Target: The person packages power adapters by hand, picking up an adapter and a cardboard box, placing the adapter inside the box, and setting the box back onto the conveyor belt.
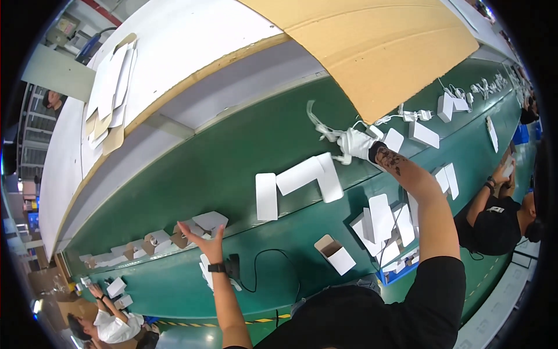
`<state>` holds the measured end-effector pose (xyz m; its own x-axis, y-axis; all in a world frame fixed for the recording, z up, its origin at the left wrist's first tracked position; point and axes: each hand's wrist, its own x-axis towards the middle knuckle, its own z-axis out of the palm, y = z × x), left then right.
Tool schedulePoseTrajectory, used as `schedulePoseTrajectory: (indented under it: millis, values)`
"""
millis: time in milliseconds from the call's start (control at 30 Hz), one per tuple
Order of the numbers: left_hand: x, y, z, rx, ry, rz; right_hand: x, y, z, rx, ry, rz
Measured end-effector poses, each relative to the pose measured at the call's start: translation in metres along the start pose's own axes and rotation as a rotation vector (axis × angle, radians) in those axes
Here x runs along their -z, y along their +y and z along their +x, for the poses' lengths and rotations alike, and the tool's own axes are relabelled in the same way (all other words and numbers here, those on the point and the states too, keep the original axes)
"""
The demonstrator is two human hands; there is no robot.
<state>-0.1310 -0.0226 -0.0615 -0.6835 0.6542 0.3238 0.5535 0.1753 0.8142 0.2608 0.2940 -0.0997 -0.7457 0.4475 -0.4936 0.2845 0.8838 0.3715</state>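
My right hand, in a white glove, reaches far across the green belt and is closed on a white cable bundle whose loose ends trail up and left. My left hand, bare with a black watch at the wrist, has its fingers spread and holds nothing. It hovers at the belt's near edge, right by a small white folded box and some brown card pieces. Three flat white cartons lie on the belt between my hands.
A big brown cardboard sheet overhangs the belt's far side. An open small box, a pile of white boxes and a black cable sit on the near ledge. Co-workers stand at the right and lower left.
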Motion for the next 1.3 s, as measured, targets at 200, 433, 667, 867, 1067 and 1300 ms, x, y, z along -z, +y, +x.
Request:
schedulePoseTrajectory:
  millis: [200,433,667,867,1067,1300]
  values:
    - [-0.025,0.105,-0.048,0.125,-0.432,-0.235,0.035,0.003,-0.059,-0.434,0.706,1.556]
    - [-0.131,0.178,-0.109,1.447,-1.022,-1.534,0.128,-0.083,-0.169,-0.301,0.801,1.913]
    - [-0.127,0.179,-0.105,1.07,-0.677,-1.466,0.171,-0.182,-0.184,-0.284,0.499,2.297]
    - [-0.106,0.188,-0.092,0.647,-0.667,-1.351,0.162,-0.203,-0.148,-0.237,0.569,2.306]
    - [-0.124,0.042,-0.077,0.172,-0.176,0.074,0.127,-0.197,-0.133,-0.131,0.598,2.513]
    - [-0.077,-0.018,-0.019,0.564,-0.638,-0.02,0.187,-0.167,-0.175,0.048,0.296,3.199]
